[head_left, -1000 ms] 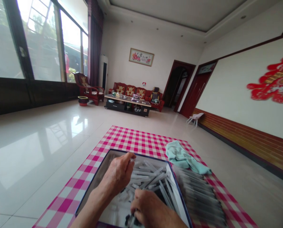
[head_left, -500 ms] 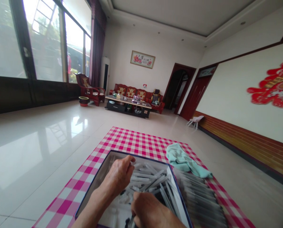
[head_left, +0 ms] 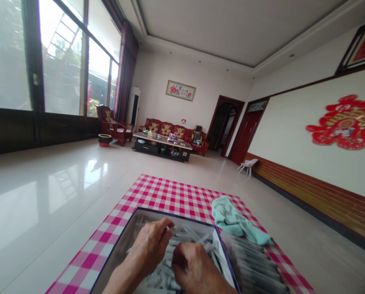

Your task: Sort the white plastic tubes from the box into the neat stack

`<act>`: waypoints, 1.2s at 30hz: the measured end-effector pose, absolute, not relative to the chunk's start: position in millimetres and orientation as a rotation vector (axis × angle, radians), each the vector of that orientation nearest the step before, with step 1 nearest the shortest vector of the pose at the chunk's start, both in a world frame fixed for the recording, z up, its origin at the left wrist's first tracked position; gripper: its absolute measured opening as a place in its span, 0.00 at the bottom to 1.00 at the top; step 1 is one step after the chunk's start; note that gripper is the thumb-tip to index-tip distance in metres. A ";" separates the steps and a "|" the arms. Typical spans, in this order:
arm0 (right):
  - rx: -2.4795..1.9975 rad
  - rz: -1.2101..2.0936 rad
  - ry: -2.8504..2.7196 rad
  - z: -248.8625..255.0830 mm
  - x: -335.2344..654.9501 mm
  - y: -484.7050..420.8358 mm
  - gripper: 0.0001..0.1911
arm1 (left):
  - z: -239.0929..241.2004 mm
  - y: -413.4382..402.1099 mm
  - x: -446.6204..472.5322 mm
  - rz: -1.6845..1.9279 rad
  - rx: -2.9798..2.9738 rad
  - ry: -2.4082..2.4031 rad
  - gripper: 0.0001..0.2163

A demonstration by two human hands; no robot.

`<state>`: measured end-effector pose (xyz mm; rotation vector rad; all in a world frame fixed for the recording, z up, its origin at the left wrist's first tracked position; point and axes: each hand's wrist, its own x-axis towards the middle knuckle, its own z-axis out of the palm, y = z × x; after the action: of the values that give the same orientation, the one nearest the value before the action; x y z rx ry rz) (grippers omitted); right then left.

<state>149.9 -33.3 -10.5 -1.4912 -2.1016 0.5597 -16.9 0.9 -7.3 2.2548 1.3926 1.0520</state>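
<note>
A shallow box with a dark blue rim lies on a pink-and-white checked cloth and holds several thin grey-white sticks. My left hand is inside the box, fingers pinched on one of the sticks. My right hand is close beside it, fingers curled down into the pile; what it holds is hidden.
A light green rag lies on the cloth right of the box, with a row of dark, blurred sticks below it. Glossy tiled floor surrounds the cloth. A coffee table and red sofa stand far back.
The view has tilted upward, so the box and hands sit lower in frame. My right hand has moved up and closer to my left hand over the sticks.
</note>
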 end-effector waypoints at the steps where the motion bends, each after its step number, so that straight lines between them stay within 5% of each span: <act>1: -1.417 0.580 -2.052 -5.6 152.3 -26.8 0.07 | -7.3 0.7 -16.0 1.048 2.244 1.393 0.10; 9: -1.097 1.099 -1.323 -4.7 166.0 -9.3 0.12 | -8.9 -3.8 -8.3 1.149 2.219 1.273 0.09; 22: -0.889 1.452 -0.861 -23.0 149.3 -13.2 0.16 | -9.7 -7.9 -1.1 1.215 2.195 1.091 0.08; 36: -1.032 1.115 -1.340 -7.7 150.8 -19.1 0.09 | -7.7 -8.4 -5.8 1.149 2.175 1.122 0.09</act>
<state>150.8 -19.1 -7.7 -1.0319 -1.3404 1.1154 -5.8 -8.4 -7.7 2.1751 1.1215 1.1493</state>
